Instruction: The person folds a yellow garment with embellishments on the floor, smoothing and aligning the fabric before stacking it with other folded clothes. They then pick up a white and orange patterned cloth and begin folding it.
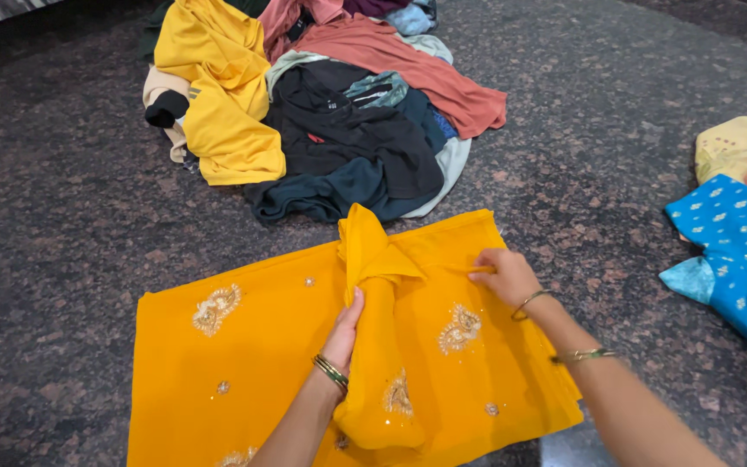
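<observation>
An orange cloth with gold embroidered motifs (244, 346) lies spread flat on the dark speckled stone floor (62, 225). A bunched fold of it (373, 259) rises in the middle. My left hand (344, 329) grips that raised fold from the left side; bangles ring the wrist. My right hand (503, 275) rests on the cloth to the right of the fold, fingers pressing or pinching its upper edge. It wears thin bangles too.
A heap of clothes lies beyond the cloth: a yellow garment (218, 95), black and dark teal ones (347, 147), a rust-pink one (408, 60). At the right edge lie a blue patterned fabric (737, 251) and a pale yellow piece (737, 143).
</observation>
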